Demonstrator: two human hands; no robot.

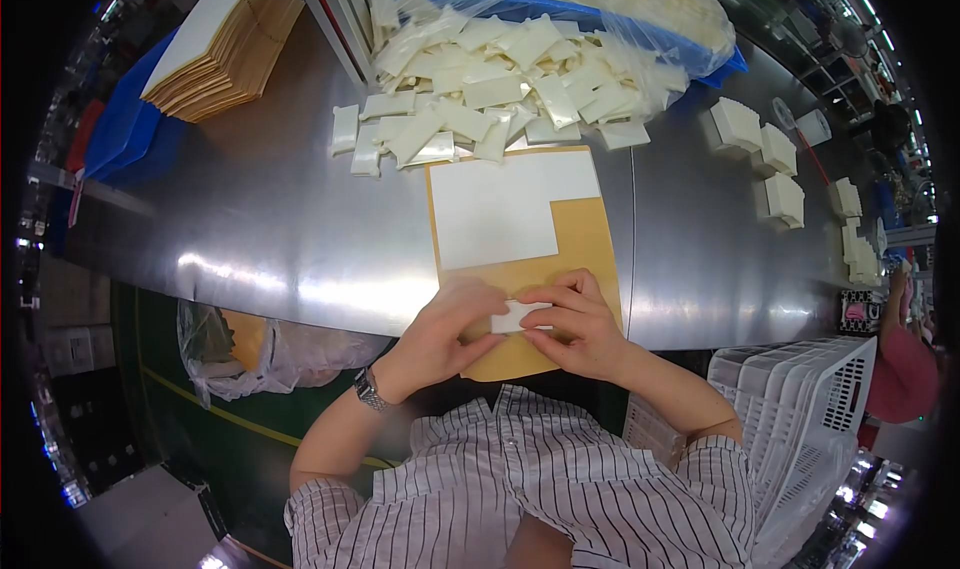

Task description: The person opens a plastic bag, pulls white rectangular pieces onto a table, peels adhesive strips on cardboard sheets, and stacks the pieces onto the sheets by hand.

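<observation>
**A:** Striped shirt [590, 459] nearest, 6 o'clock. Clock centre?

**B:** Piece [513, 317], small and white, held over the envelope [585, 249]'s near half. Left hand [450, 329] at 9, thumb and fingertips closed on its end. Right hand [580, 334] at 3, fingertips laid on the other end, thumb bent in under them.

**A:** Rest?

**B:** White sheet [490, 214] on the envelope at 12, pile [500, 84] of pale pieces beyond it. Neat stacks [735, 124] between 1 and 2. Crates [790, 389] at 4.

**A:** Doing it well?

**B:** My call: looks like finger work on the piece. Steady it with the left, light even pressure from the right, work low over the envelope so a slip lands soft. Grip by the ends, so the middle shows.

**A:** Can't see?

**B:** Both ends of the piece, under fingers. Its underside. Whether it touches the envelope: can't tell. Any marks: too small. Pile's far side blurs under plastic film [655, 29]. Pink sleeve [900, 374] just past 3: another person, mostly cut off. Frame edges black out.
</observation>
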